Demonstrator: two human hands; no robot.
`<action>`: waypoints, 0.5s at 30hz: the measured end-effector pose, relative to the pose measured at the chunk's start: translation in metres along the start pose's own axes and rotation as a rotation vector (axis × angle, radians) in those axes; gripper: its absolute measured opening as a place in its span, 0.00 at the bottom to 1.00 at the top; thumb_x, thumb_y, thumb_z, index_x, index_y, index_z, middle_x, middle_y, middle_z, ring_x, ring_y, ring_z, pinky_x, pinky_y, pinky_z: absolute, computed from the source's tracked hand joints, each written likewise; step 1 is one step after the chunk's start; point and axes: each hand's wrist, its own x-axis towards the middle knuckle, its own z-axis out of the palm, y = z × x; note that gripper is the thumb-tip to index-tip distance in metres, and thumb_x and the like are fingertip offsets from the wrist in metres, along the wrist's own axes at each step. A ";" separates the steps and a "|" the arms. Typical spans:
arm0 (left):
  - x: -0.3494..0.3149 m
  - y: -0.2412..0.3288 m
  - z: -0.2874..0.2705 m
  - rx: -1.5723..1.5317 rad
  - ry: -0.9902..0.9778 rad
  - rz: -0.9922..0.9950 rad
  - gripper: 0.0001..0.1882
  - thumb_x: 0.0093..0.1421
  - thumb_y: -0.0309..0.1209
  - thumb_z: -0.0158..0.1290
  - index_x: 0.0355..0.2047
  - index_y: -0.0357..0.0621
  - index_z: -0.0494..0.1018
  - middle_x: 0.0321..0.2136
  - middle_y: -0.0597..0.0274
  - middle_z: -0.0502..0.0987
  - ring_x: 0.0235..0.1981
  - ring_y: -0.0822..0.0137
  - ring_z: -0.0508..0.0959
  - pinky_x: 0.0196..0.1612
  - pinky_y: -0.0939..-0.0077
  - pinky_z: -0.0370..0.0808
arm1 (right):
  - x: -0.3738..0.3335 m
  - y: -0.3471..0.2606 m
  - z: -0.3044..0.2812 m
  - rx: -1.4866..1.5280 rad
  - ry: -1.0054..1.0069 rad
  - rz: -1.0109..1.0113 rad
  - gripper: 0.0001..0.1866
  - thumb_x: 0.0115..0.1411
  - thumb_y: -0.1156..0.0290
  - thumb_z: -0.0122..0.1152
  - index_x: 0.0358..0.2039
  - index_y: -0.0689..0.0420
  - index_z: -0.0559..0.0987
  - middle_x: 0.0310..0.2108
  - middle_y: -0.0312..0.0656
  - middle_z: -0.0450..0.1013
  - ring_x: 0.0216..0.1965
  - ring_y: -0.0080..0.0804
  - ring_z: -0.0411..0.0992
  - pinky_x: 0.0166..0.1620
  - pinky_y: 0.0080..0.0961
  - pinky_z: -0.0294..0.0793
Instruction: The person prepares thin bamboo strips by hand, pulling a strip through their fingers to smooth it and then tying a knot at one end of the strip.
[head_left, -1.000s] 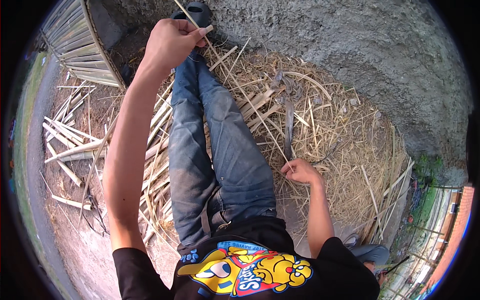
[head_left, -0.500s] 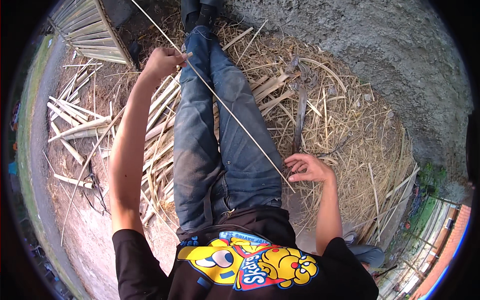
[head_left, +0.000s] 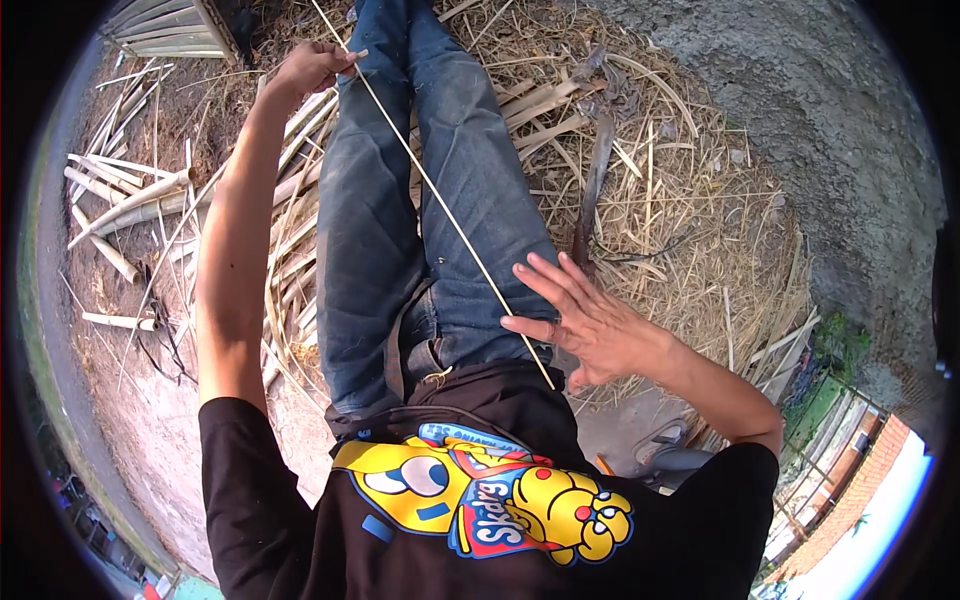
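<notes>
A long, thin bamboo strip [head_left: 468, 242] runs slantwise over my outstretched legs in blue jeans [head_left: 370, 200]. Beyond my knees, my left hand [head_left: 318, 68] pinches it toward its far part, with a short pale piece jutting past the fingertips. The strip's far end leaves the picture at the top. My right hand [head_left: 605, 330] is spread beside the near end, above my right thigh. Its thumb and fingers are apart, and the strip's tip passes just left of it; whether they touch I cannot tell.
Split bamboo pieces [head_left: 145, 205] are scattered to the left. Shavings [head_left: 690, 280] cover the ground at right, where a long dark blade-like tool [head_left: 597, 175] lies. A slatted bamboo panel [head_left: 170, 30] stands far left. A rough grey wall [head_left: 790, 90] rises at right.
My right hand has moved left and nearer my body, its fingers spreading wide. My left hand sits higher in view, still pinching the strip, whose near end is now closer to my waist.
</notes>
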 end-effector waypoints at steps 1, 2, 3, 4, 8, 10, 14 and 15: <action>0.002 -0.002 -0.001 -0.006 -0.029 0.006 0.13 0.62 0.38 0.61 0.27 0.42 0.78 0.20 0.70 0.76 0.14 0.80 0.64 0.18 0.81 0.58 | 0.009 0.000 -0.005 0.003 -0.004 0.003 0.81 0.18 0.50 0.83 0.74 0.35 0.43 0.74 0.52 0.34 0.75 0.53 0.34 0.75 0.50 0.34; 0.005 -0.004 0.000 0.059 -0.029 0.001 0.13 0.62 0.38 0.61 0.26 0.42 0.78 0.20 0.70 0.76 0.14 0.80 0.63 0.18 0.81 0.58 | 0.016 -0.001 -0.009 -0.013 -0.052 -0.053 0.81 0.17 0.48 0.83 0.74 0.35 0.43 0.74 0.52 0.34 0.75 0.53 0.34 0.76 0.49 0.34; 0.007 -0.003 0.002 0.125 -0.032 -0.003 0.13 0.62 0.38 0.62 0.26 0.43 0.78 0.19 0.71 0.76 0.15 0.80 0.63 0.19 0.81 0.58 | 0.023 -0.003 -0.011 -0.029 -0.098 -0.106 0.81 0.17 0.47 0.82 0.74 0.35 0.43 0.74 0.52 0.34 0.75 0.53 0.34 0.76 0.48 0.34; 0.008 -0.002 0.006 0.123 -0.038 -0.006 0.13 0.62 0.38 0.62 0.26 0.43 0.78 0.19 0.71 0.76 0.15 0.80 0.63 0.19 0.81 0.58 | 0.028 -0.004 -0.011 -0.040 -0.126 -0.133 0.81 0.17 0.45 0.81 0.74 0.36 0.43 0.75 0.53 0.34 0.75 0.53 0.34 0.76 0.47 0.34; 0.016 -0.003 0.010 0.146 -0.017 0.020 0.14 0.62 0.38 0.61 0.24 0.43 0.77 0.18 0.72 0.75 0.15 0.80 0.64 0.19 0.81 0.59 | 0.042 -0.007 -0.004 0.030 -0.162 -0.194 0.79 0.16 0.48 0.82 0.73 0.36 0.47 0.74 0.55 0.35 0.75 0.54 0.34 0.75 0.49 0.37; 0.018 -0.003 0.008 0.194 -0.006 0.031 0.15 0.62 0.40 0.61 0.24 0.43 0.77 0.19 0.72 0.75 0.15 0.80 0.65 0.19 0.81 0.59 | 0.044 -0.006 -0.005 0.074 -0.165 -0.191 0.79 0.16 0.49 0.82 0.73 0.36 0.48 0.74 0.55 0.34 0.75 0.55 0.34 0.75 0.49 0.37; 0.019 -0.005 0.007 0.216 -0.026 0.065 0.15 0.61 0.41 0.62 0.24 0.43 0.78 0.19 0.71 0.76 0.15 0.80 0.65 0.18 0.81 0.60 | 0.051 -0.006 -0.001 0.165 -0.175 -0.195 0.79 0.15 0.53 0.83 0.73 0.36 0.48 0.74 0.55 0.33 0.75 0.56 0.33 0.75 0.51 0.39; 0.021 -0.006 0.007 0.202 -0.034 0.068 0.15 0.61 0.41 0.62 0.25 0.43 0.78 0.20 0.71 0.77 0.15 0.80 0.65 0.18 0.81 0.60 | 0.052 -0.005 0.000 0.166 -0.176 -0.197 0.79 0.15 0.53 0.83 0.73 0.36 0.48 0.74 0.55 0.33 0.75 0.56 0.33 0.75 0.51 0.39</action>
